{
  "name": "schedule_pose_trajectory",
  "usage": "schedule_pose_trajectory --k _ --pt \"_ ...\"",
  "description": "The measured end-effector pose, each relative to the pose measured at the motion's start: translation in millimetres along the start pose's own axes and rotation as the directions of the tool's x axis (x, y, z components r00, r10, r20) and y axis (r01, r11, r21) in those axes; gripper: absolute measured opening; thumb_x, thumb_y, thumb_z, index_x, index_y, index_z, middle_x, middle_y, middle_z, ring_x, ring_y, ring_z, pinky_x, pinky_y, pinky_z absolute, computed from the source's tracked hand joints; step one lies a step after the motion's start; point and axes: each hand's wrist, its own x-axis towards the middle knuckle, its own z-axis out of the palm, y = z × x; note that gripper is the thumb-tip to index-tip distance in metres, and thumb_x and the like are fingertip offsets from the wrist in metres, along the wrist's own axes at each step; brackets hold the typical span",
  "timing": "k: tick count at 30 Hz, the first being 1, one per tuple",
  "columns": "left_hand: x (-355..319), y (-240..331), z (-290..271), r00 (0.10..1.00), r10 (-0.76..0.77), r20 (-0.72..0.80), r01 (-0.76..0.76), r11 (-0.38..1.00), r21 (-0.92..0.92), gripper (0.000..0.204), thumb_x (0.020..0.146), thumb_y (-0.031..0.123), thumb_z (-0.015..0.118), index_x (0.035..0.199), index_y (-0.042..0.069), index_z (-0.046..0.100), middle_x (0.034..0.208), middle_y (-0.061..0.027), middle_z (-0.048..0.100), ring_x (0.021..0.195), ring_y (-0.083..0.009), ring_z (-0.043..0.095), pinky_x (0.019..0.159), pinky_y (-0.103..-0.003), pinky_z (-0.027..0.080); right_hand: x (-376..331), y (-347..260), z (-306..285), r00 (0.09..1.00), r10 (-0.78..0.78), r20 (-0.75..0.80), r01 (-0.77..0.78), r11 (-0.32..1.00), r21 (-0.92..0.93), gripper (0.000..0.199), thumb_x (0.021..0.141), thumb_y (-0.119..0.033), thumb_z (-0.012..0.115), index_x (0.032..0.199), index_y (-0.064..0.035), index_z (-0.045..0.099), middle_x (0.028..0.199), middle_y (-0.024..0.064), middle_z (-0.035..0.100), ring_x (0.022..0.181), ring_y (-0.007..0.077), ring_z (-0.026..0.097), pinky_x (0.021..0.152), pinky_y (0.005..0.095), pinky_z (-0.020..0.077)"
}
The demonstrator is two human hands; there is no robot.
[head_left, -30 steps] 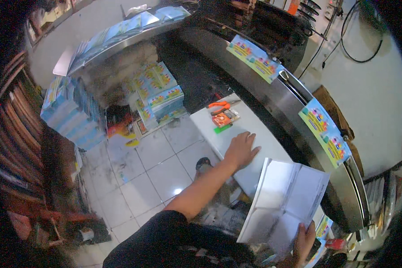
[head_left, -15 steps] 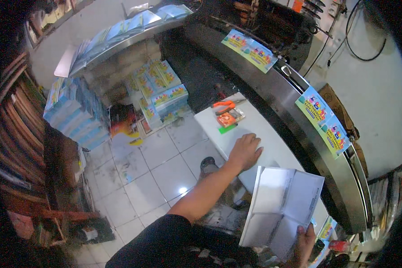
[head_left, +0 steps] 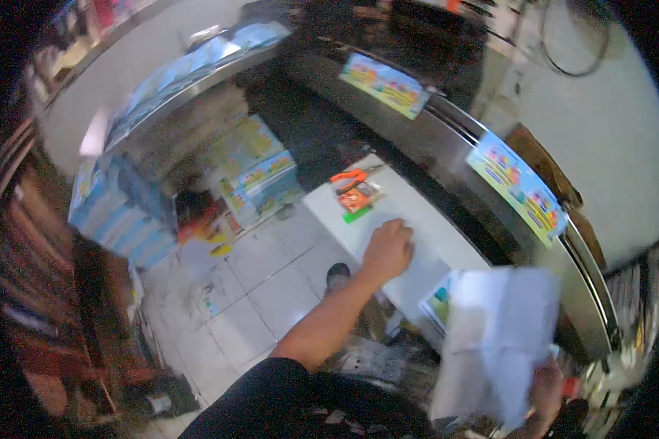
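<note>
My left hand (head_left: 389, 249) rests on a long white tabletop (head_left: 410, 201), its fingers bent loosely down with nothing visible in them. Close beyond it lie orange-handled scissors (head_left: 350, 177), a small orange packet (head_left: 354, 197) and a bright green piece (head_left: 357, 214). At the lower right, my right hand (head_left: 545, 395) grips the edge of a large white sheet of paper (head_left: 498, 336) with crease lines. Both that hand and the paper are smeared by motion. Part of a blue-and-green printed sheet (head_left: 438, 304) peeks out at the paper's left edge.
Colourful printed covers (head_left: 520, 183) lie along a metal ledge on the right. Tall stacks of printed booklets (head_left: 121, 212) and bundles (head_left: 260, 175) stand on the tiled floor (head_left: 260, 285). More booklets line a shelf (head_left: 190, 73) at the far left.
The white paper has swung right with my right hand, uncovering part of the blue-and-green sheet. My left hand stays on the tabletop; the whole view has shifted slightly.
</note>
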Motion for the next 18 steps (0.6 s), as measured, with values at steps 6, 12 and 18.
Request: schedule_pose_trajectory --k 6,12,18 --pt "2 -17 -2 1.000 0.007 -0.025 -0.006 0.999 0.038 0.028 0.083 0.018 0.064 0.106 0.002 0.065 0.121 -0.0222 0.057 0.115 -0.0395 0.051 0.099 -0.049 0.041 141 36 -161 0.485 -0.240 -0.841 0.451 0.893 0.005 0.041 0.094 0.000 0.047 0.134 0.0002 0.052 0.132 0.0143 0.059 0.117 0.0230 0.058 0.102 0.0340 0.0436" --pt "15 8 -7 0.992 0.062 0.108 -0.057 0.997 -0.051 0.031 0.083 0.018 0.066 0.111 0.004 0.064 0.123 -0.0185 0.057 0.117 -0.0365 0.051 0.100 -0.048 0.041 235 120 -67 0.435 -0.382 -0.815 0.419 0.887 -0.193 0.043 0.090 0.003 0.048 0.132 -0.0027 0.055 0.139 0.0149 0.053 0.131 0.0318 0.047 0.115 0.0431 0.0272" --pt "37 -49 -87 0.996 -0.065 -0.065 0.045 0.962 -0.269 0.031 0.088 0.008 0.063 0.118 0.001 0.062 0.110 -0.0145 0.066 0.105 -0.0275 0.063 0.092 -0.038 0.049 207 140 49 0.845 -0.322 -0.427 0.226 0.939 -0.261 0.053 0.082 -0.001 0.055 0.135 -0.0096 0.053 0.137 0.0181 0.053 0.128 0.0395 0.048 0.114 0.0458 0.0312"
